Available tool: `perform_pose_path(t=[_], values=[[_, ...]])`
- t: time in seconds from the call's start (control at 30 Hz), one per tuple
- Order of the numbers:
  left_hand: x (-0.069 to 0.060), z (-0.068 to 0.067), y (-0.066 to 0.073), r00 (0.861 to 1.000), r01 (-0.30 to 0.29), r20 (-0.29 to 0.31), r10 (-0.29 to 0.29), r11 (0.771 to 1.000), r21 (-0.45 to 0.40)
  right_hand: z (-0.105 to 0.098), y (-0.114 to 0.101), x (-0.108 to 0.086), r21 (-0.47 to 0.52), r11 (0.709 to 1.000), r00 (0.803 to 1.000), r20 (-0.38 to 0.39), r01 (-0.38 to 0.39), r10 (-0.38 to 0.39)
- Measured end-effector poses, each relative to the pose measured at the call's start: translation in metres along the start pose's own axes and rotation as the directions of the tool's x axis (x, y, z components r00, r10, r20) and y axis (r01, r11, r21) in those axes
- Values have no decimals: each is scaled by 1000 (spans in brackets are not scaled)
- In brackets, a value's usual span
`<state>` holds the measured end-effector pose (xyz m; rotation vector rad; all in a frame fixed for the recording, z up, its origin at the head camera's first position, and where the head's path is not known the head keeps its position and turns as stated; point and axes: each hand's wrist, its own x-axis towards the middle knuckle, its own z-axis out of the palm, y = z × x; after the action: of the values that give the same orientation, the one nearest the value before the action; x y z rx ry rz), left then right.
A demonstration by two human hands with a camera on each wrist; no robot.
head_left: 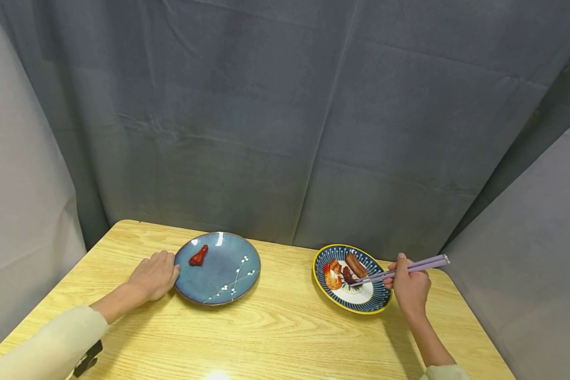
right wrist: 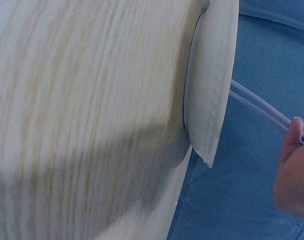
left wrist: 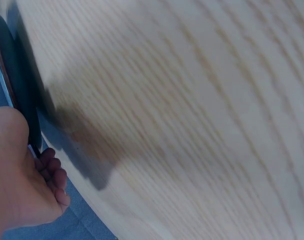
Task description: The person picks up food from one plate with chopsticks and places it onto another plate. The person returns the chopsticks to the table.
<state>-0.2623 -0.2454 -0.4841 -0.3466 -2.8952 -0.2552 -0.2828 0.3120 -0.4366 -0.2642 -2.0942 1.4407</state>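
My left hand point(head_left: 157, 274) grips the left rim of a blue plate point(head_left: 209, 287) with a white blossom pattern. In the left wrist view its fingers point(left wrist: 54, 172) curl beneath the plate's edge. A red drumstick-shaped piece point(head_left: 199, 256) lies on that plate. My right hand point(head_left: 410, 287) holds a pair of lilac chopsticks point(head_left: 425, 265) above the right side of a patterned plate point(head_left: 356, 304). The chopstick tips reach a dark reddish piece of food point(head_left: 348, 275); whether they pinch it I cannot tell. Beside it lie a brown sausage point(head_left: 356, 265) and a shrimp-like orange piece point(head_left: 333, 281).
Both plates stand on a light wooden table point(head_left: 275, 332), toward its far edge. A dark grey curtain point(head_left: 247, 132) hangs right behind the table. Pale curtains point(head_left: 24, 158) flank it on both sides.
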Motion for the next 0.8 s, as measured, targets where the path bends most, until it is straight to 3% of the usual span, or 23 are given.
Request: perform_pose_path(t=[0.53,0.8], values=[[0,-1,0,1000,3,-2,-3,1000,1,-2,-8,2,-34,998,998,16,58,-57],[0,1,-1,1000,-4,-4,4,1000,8,0,-23,5,24,996,996,8,85,-85]])
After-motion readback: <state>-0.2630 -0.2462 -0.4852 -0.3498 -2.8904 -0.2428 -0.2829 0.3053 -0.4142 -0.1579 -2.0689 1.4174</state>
